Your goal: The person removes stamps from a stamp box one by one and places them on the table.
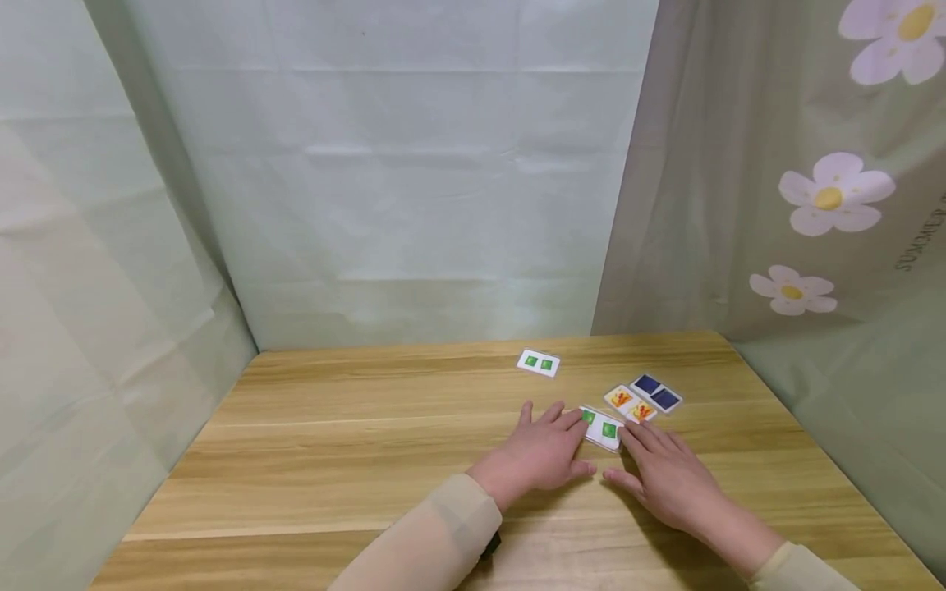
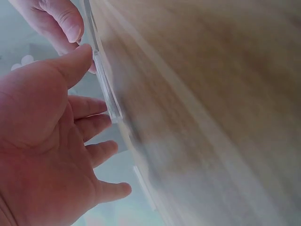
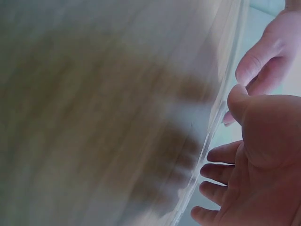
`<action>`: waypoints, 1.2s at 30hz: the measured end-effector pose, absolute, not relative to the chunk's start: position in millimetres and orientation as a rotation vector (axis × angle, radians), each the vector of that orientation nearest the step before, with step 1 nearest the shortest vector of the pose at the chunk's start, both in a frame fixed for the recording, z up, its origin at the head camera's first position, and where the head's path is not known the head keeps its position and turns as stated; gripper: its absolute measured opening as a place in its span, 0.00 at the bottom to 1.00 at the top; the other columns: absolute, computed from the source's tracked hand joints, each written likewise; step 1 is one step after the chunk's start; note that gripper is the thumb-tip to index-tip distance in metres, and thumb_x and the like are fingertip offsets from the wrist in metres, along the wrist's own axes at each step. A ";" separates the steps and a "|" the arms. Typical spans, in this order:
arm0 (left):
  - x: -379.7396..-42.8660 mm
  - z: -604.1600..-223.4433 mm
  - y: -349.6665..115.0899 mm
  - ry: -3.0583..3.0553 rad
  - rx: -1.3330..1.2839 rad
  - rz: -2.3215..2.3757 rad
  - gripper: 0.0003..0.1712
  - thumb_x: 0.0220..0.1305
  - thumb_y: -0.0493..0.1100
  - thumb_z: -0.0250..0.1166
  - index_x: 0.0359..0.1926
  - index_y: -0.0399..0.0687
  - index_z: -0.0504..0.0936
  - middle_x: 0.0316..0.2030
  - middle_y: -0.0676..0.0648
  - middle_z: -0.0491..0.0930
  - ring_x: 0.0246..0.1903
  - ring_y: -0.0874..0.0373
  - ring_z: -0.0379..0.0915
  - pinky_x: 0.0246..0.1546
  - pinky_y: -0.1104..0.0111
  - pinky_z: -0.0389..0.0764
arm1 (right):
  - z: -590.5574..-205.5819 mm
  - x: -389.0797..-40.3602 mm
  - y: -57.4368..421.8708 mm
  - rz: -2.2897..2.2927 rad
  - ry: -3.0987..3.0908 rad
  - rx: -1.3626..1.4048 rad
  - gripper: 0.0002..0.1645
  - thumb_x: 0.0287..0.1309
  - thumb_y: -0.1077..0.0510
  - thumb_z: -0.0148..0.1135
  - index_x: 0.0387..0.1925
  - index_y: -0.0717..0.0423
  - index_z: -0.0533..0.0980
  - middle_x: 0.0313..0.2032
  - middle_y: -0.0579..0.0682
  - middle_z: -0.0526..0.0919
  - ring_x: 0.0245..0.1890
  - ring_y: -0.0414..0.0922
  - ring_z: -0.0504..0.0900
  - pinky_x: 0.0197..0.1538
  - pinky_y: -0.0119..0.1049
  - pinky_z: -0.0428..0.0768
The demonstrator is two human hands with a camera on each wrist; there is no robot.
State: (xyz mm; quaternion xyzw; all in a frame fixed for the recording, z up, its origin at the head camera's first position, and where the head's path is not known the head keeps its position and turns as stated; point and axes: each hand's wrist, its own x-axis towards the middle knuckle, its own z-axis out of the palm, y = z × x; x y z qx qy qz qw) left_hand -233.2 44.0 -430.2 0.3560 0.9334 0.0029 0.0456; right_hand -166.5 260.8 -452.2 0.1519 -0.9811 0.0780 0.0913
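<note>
Far left there's a pale curtain [image 1: 89, 287], then a back curtain [image 1: 414, 180] with fold creases running across it, hanging behind a wood-grain table [image 1: 310, 443]. Coming in from the near edge is a cream sleeve [image 1: 429, 533], and a small dark thing [image 1: 491, 545] pokes out from under it, mostly hidden, so can't tell what it is.

Left hand [image 1: 538, 453] is palm down, fingers spread and pretty straight, fingertips at the left end of the near green card [image 1: 600, 428] and covering a bit of it. Beyond that hand, well apart from the other cards, lies the far green card [image 1: 539, 362], two green squares on white.

The near green card sits flat between the two hands. Just past its right end is the orange card [image 1: 631, 403], with the blue card [image 1: 655, 393] right alongside on its far side. Can't tell if those two overlap. Right hand [image 1: 668, 480] is open too, fingers extended, tips at the near card's right end and blocking the orange card's near corner.

Far right: a greyer curtain [image 1: 687, 180] with white flowers [image 1: 828, 198] and "SUMMER" lettering [image 1: 920, 242].

The cards have clear borders around the printed parts; sleeve or laminate, can't tell.
</note>
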 end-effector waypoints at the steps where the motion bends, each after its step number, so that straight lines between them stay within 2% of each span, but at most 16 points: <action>1: -232.8 -429.6 43.4 2.848 1.086 0.014 0.43 0.80 0.71 0.59 0.84 0.57 0.69 0.84 0.58 0.62 0.84 0.52 0.53 0.79 0.37 0.58 | -452.3 -167.0 260.7 0.233 -2.918 0.453 0.43 0.76 0.34 0.66 0.73 0.65 0.77 0.72 0.67 0.76 0.73 0.68 0.73 0.71 0.71 0.71; 24: -235.2 -435.2 18.0 2.847 1.064 0.056 0.41 0.79 0.68 0.63 0.83 0.57 0.70 0.84 0.55 0.63 0.83 0.51 0.56 0.78 0.34 0.57 | -452.1 -185.4 249.9 0.331 -2.955 0.561 0.46 0.75 0.34 0.67 0.73 0.68 0.75 0.73 0.68 0.75 0.76 0.70 0.69 0.75 0.71 0.66; 29: -234.9 -434.1 10.9 2.847 1.040 0.072 0.41 0.80 0.66 0.64 0.84 0.55 0.69 0.84 0.53 0.62 0.83 0.50 0.56 0.79 0.34 0.56 | -452.9 -190.0 245.2 0.353 -2.922 0.606 0.46 0.74 0.35 0.68 0.72 0.70 0.76 0.72 0.70 0.76 0.75 0.72 0.70 0.73 0.72 0.67; 36: -234.8 -429.5 2.4 2.863 1.015 0.063 0.41 0.80 0.65 0.65 0.84 0.54 0.70 0.84 0.51 0.63 0.83 0.49 0.57 0.79 0.34 0.56 | -447.7 -199.4 238.3 0.335 -2.976 0.630 0.48 0.75 0.33 0.65 0.74 0.69 0.74 0.73 0.71 0.74 0.76 0.71 0.69 0.76 0.69 0.66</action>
